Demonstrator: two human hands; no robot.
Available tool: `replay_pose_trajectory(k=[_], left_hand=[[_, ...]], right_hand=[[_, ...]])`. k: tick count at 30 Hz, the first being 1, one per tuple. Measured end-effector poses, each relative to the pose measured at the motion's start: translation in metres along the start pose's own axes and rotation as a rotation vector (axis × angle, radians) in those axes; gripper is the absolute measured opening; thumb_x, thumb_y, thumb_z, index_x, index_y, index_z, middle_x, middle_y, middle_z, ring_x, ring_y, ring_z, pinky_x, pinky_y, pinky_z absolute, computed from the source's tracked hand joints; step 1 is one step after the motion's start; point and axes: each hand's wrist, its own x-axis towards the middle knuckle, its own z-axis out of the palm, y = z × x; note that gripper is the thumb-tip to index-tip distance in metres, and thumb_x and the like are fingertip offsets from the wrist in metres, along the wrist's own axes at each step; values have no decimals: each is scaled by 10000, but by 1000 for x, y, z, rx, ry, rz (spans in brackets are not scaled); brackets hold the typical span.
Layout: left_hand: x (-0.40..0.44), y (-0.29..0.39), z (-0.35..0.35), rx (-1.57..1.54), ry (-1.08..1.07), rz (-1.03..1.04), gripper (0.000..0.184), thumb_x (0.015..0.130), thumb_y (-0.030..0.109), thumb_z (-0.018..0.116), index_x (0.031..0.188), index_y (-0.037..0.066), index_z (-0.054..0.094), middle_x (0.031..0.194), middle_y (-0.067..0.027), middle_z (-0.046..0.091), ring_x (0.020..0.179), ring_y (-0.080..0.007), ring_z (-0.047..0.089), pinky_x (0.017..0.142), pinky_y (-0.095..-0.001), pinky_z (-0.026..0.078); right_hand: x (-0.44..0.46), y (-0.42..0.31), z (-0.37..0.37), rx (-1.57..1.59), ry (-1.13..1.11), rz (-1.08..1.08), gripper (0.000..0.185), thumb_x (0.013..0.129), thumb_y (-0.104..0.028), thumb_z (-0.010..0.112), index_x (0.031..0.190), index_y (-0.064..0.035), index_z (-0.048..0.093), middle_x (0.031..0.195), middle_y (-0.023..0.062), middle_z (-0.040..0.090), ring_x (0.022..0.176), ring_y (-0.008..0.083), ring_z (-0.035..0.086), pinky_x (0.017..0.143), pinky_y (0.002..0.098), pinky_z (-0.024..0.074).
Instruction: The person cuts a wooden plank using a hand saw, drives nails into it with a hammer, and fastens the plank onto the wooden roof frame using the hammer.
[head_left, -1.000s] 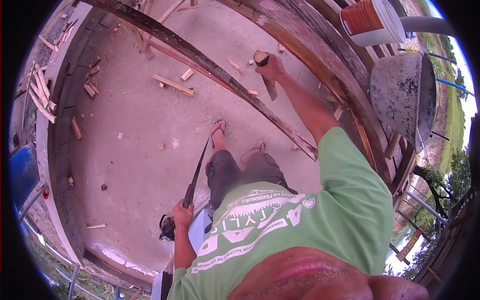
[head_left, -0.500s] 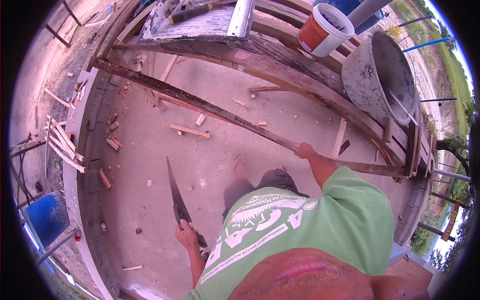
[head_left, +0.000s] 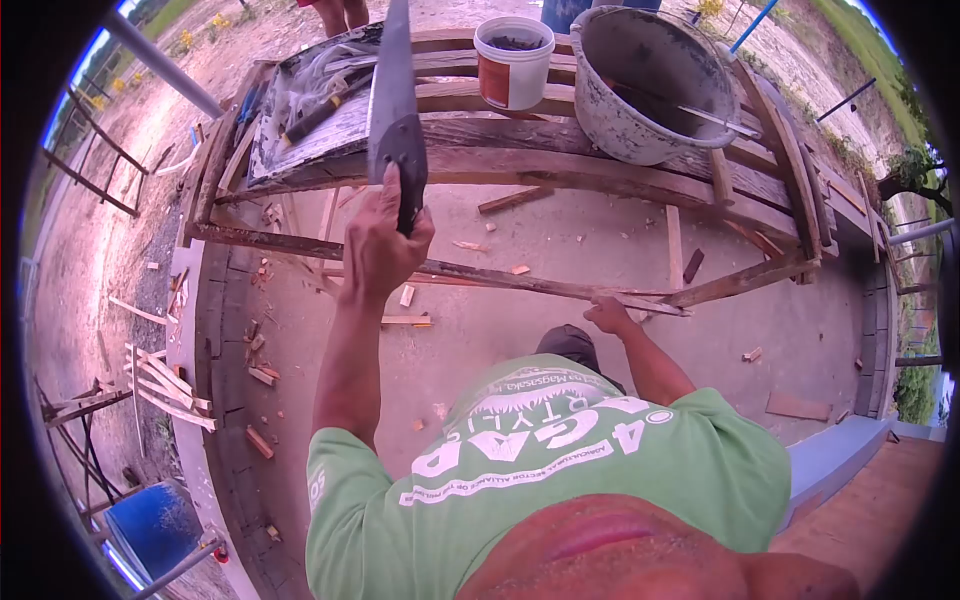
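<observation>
My left hand (head_left: 385, 240) is wrapped round the dark handle of a handsaw (head_left: 395, 100), its index finger stretched along the side. The saw's blade points up and away from me, above the wooden bench. My right hand (head_left: 610, 316) is closed at the near edge of a long, dirty wooden strip (head_left: 500, 280), close to the strip's right end; the fingertips are partly hidden. This strip runs across in front of the bench. Beside its right end, another wooden piece (head_left: 745, 280) slants toward the bench's right corner.
On the slatted bench (head_left: 580, 165) stand a white bucket (head_left: 512, 75) with dark bits inside, a cement-crusted tub (head_left: 640, 110) and a board (head_left: 270, 140) bearing a dark-handled tool (head_left: 325, 118). Wood offcuts litter the concrete floor (head_left: 480, 350). Another person's legs (head_left: 340, 15) show beyond the bench.
My left hand has raised the saw from low beside my body to above the bench. My right hand stays at the strip, whose right end now shows apart from the slanting piece. The view has shifted.
</observation>
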Motion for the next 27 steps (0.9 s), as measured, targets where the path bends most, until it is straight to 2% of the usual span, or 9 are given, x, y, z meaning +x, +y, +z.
replay_pose_trajectory(k=[6,7,8,11,14,17,19,22,27], left_hand=[[84,-31,99,222,-450,-121,545,867,317,657,1299,-8,589,917,-264,678,866,-414,684,782,-478,553],[91,-27,105,270,-514,-129,516,878,325,655,1280,5,609,940,-255,686,879,-413,685,795,-476,552],[98,-23,106,322,-574,-135,489,888,333,654,1262,19,630,963,-246,694,893,-413,685,809,-474,552],[109,-3,83,367,-678,-132,376,911,320,647,1140,25,695,987,-185,723,901,-390,687,834,-457,550],[145,-27,46,264,-316,-255,235,923,271,638,1007,77,741,942,-188,713,904,-354,699,810,-427,543],[183,-107,31,431,-197,-377,199,913,233,636,1050,147,752,934,-171,722,909,-334,709,813,-412,540],[201,-153,28,524,-359,-449,209,900,226,644,1060,155,758,1014,-148,726,969,-309,701,872,-389,536],[213,-227,52,614,-470,-412,195,890,214,642,1035,174,765,1134,-132,707,1036,-308,679,933,-387,524],[236,-257,80,705,-627,-430,201,876,207,661,1048,137,738,1178,-154,688,1117,-320,647,970,-423,508]], right_hand=[[-54,85,28,360,2,158,644,779,-250,728,1288,110,568,905,165,721,738,200,683,662,326,547],[-79,81,11,361,-111,384,658,767,-345,718,1281,50,607,1160,221,696,1077,338,678,952,379,518],[-86,128,33,199,-107,384,632,760,-354,718,1242,46,640,1214,245,667,1155,354,639,996,393,495],[-133,180,23,154,-334,560,409,793,-328,713,985,33,707,1024,206,701,839,303,732,718,452,586],[-161,205,12,232,-383,552,309,843,-266,686,956,22,674,918,140,684,679,252,717,519,438,541],[-170,235,14,354,-331,635,315,856,-227,678,1051,21,658,937,130,687,715,256,719,511,416,527],[-147,222,7,608,-186,900,387,851,-219,685,1144,30,642,953,139,687,719,256,713,511,398,521],[-130,147,-37,631,130,814,502,839,-202,688,1258,61,600,993,174,683,749,234,701,572,379,537],[-105,118,-19,669,211,716,560,855,-206,678,1346,29,548,982,138,673,697,179,660,456,274,441]])
